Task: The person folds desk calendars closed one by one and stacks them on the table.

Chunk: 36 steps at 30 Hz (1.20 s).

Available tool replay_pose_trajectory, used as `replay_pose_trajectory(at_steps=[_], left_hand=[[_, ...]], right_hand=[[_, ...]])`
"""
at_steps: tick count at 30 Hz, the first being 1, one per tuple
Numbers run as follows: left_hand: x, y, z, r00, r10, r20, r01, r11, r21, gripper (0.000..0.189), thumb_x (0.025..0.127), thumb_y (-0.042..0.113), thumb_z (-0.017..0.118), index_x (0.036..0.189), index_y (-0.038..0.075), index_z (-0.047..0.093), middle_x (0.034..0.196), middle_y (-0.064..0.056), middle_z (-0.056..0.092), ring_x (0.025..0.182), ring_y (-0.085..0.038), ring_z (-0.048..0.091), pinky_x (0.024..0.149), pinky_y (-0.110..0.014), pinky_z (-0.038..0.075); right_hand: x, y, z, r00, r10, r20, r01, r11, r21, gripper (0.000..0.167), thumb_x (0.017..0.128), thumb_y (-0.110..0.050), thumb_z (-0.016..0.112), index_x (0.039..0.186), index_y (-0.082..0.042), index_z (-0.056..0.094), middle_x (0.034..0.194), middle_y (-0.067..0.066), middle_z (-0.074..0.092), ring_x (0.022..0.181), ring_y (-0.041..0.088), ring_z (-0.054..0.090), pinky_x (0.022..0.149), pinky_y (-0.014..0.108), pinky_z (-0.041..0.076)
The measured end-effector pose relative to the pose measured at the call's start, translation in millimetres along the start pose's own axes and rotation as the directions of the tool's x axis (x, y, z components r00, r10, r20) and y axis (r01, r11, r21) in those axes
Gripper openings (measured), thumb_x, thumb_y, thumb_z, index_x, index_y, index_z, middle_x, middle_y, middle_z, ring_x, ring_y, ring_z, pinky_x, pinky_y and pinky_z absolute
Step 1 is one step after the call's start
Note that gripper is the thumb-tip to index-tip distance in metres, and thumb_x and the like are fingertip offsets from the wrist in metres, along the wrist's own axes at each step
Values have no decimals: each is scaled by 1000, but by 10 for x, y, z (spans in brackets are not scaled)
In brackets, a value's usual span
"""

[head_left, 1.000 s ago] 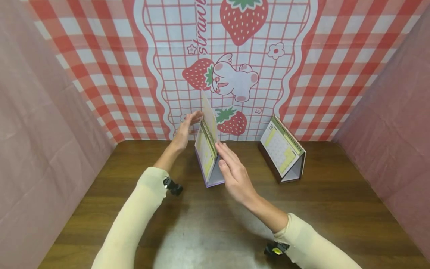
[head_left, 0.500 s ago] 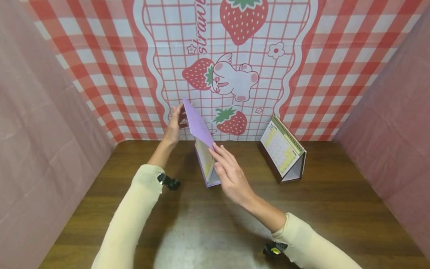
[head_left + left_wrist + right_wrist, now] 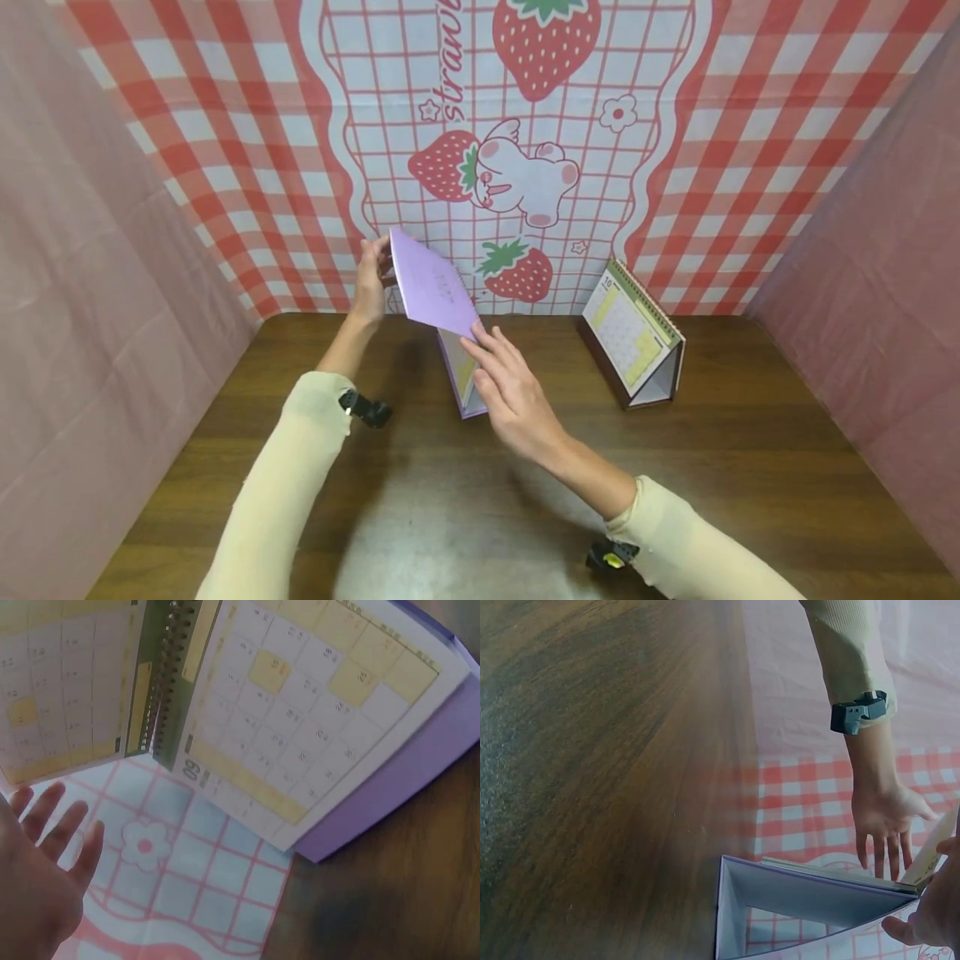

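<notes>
A desk calendar with a purple base (image 3: 465,392) stands on the table. Its raised purple leaf (image 3: 435,287) leans leftward from the spiral binding. My left hand (image 3: 370,283) is at the leaf's far left edge, fingers partly hidden behind it. The right wrist view shows that left hand (image 3: 889,814) with fingers straight and spread. My right hand (image 3: 517,400) has extended fingertips right at the leaf's near corner by the binding. In the left wrist view, a page (image 3: 285,705) marked 09 with a yellow-and-white grid faces the hand.
Another desk calendar (image 3: 630,333), dark-based and showing 10, stands to the right on the wooden table (image 3: 420,517). Behind is a strawberry-print checked cloth (image 3: 262,150). Pink cloth (image 3: 97,250) hangs at the sides.
The leaf has swung over from nearly upright to leaning left, its purple side coming into view. My left hand has moved left and slightly nearer with it; the right hand has shifted slightly.
</notes>
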<state>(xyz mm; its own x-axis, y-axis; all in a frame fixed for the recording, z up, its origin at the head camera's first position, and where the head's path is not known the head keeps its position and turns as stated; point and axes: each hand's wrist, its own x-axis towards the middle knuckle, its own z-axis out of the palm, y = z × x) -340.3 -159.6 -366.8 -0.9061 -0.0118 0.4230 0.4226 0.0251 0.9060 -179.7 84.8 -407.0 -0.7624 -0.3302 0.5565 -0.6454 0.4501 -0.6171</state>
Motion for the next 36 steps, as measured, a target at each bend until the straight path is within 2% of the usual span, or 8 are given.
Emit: replay_pose_trajectory(at_steps=[3, 9, 14, 18, 23, 29, 34, 36], left_hand=[[-19, -39, -58, 998, -34, -58, 34, 999, -7, 81, 117, 40, 0, 159, -7, 50, 139, -25, 68, 109, -3, 62, 87, -23, 50], [-58, -150, -177, 990, -85, -117, 83, 996, -19, 79, 119, 40, 2, 142, -12, 57, 96, 15, 66, 84, -1, 61, 69, -17, 50], [-107, -253, -262, 981, -131, -145, 140, 989, 50, 80, 122, 39, 5, 139, -15, 61, 88, 17, 63, 71, 2, 60, 58, -17, 50], [-131, -388, -338, 976, -142, -162, 161, 981, 111, 77, 124, 38, 12, 133, -14, 67, 93, 6, 71, 77, -2, 64, 68, -20, 56], [28, -1028, -597, 970, -185, -156, 211, 962, 171, 79, 122, 59, 26, 124, 4, 82, 103, -9, 83, 82, -17, 75, 81, -34, 65], [304, -1931, -838, 963, -214, -166, 263, 887, 379, 95, 111, 82, 10, 121, 26, 87, 104, -1, 84, 92, -19, 76, 81, -32, 61], [23, -1384, -589, 962, -230, -144, 271, 845, 462, 96, 115, 76, 10, 123, 19, 86, 104, -7, 82, 93, -25, 74, 82, -37, 58], [-139, -1024, -435, 962, -244, -125, 273, 826, 493, 93, 119, 67, 9, 127, 12, 84, 108, -11, 82, 98, -28, 74, 91, -43, 58]], right_hand=[[-9, 18, 12, 1000, -17, 5, 17, 1000, -22, 46, 116, -17, 51, 159, -3, 62, 176, 20, 50, 170, 52, 34, 136, 76, 31], [-40, 28, 11, 999, -15, 29, 16, 998, -55, 46, 114, -17, 54, 155, 1, 65, 177, 18, 50, 171, 52, 33, 136, 76, 30], [-64, 33, 23, 998, -10, 63, 15, 996, -86, 47, 113, -17, 55, 155, 3, 63, 180, 18, 45, 171, 54, 30, 135, 77, 30], [-84, 33, 35, 995, -11, 97, 22, 993, -118, 47, 114, -19, 55, 154, 2, 65, 180, 19, 43, 172, 55, 28, 132, 82, 31], [-116, 39, 48, 993, -10, 120, 28, 987, -155, 45, 114, -20, 54, 151, 1, 68, 181, 20, 42, 172, 56, 26, 130, 84, 33], [-150, 56, 64, 992, -14, 128, 37, 983, -178, 44, 114, -21, 54, 150, -1, 70, 182, 19, 41, 173, 55, 25, 131, 81, 34], [-169, 67, 68, 991, -24, 133, 48, 982, -181, 45, 114, -20, 53, 150, 1, 69, 182, 18, 41, 173, 54, 25, 135, 77, 32], [-176, 68, 66, 990, -24, 136, 48, 982, -180, 45, 114, -21, 53, 150, 1, 69, 182, 18, 41, 173, 53, 24, 135, 77, 31]])
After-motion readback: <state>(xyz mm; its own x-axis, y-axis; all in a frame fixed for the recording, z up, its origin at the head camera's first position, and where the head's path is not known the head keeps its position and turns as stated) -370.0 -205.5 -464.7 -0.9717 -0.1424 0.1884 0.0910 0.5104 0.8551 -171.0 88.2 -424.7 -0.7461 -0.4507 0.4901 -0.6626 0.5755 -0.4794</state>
